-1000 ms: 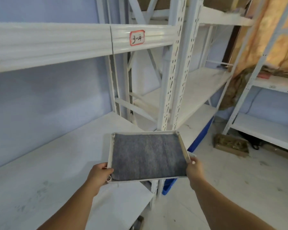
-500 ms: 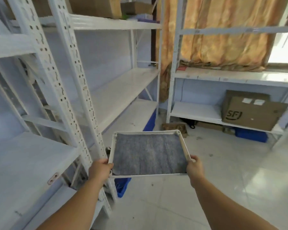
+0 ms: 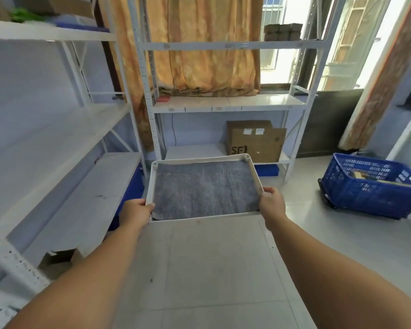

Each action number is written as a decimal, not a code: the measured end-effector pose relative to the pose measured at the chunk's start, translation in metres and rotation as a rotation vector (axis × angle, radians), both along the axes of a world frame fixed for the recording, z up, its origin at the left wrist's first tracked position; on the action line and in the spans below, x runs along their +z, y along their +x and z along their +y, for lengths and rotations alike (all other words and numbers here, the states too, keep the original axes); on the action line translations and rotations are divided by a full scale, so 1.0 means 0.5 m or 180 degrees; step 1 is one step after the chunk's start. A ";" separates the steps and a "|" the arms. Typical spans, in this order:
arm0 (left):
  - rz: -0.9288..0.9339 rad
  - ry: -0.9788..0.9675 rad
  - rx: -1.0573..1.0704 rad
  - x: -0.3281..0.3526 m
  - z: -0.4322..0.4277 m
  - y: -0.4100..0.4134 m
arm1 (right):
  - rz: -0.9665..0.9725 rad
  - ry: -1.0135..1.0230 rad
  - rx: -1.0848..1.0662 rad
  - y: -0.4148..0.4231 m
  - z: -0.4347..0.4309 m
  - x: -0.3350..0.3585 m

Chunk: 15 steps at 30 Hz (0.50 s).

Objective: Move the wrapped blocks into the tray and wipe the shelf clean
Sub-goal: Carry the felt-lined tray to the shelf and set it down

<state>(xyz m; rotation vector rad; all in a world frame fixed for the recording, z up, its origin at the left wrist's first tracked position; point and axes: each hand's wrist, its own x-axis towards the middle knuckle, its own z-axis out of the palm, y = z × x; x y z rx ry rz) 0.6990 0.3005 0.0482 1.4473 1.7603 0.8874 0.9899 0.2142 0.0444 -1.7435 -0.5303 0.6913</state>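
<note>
The tray (image 3: 253,173) hangs in the air between the two hands, out in front of the person and above the pale floor (image 3: 209,269). The left hand (image 3: 135,213) grips the tray's near left corner, fingers curled over the white rim and clamped on it. The right hand (image 3: 271,204) holds the near right corner the same way, thumb on top of the rim, closed on the edge. Both forearms stretch forward from the bottom of the view, so the tray sits at the far end of the reach, its long near edge running between the two hands.

The tray is a shallow white rectangle with low walls and small round posts at its two far corners. A grey felt-like liner (image 3: 204,188) covers its bottom almost wall to wall; the liner looks slightly creased, and its near left corner is a little ragged by the left thumb. Nothing else lies on the liner.

Beyond the tray stands a white metal shelf unit (image 3: 223,105) with an orange curtain (image 3: 209,55) behind it and a brown cardboard box (image 3: 255,141) on its lowest board. Dark wrapped blocks (image 3: 282,32) sit in a row on its top board, well apart from the tray. Another white shelf (image 3: 57,143) runs along the left wall. A blue plastic crate (image 3: 370,186) rests on the floor to the right.
</note>
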 end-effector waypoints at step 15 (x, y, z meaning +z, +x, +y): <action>0.0084 0.0022 -0.0636 0.011 0.313 0.142 | -0.0044 -0.0023 -0.0077 0.130 0.216 0.065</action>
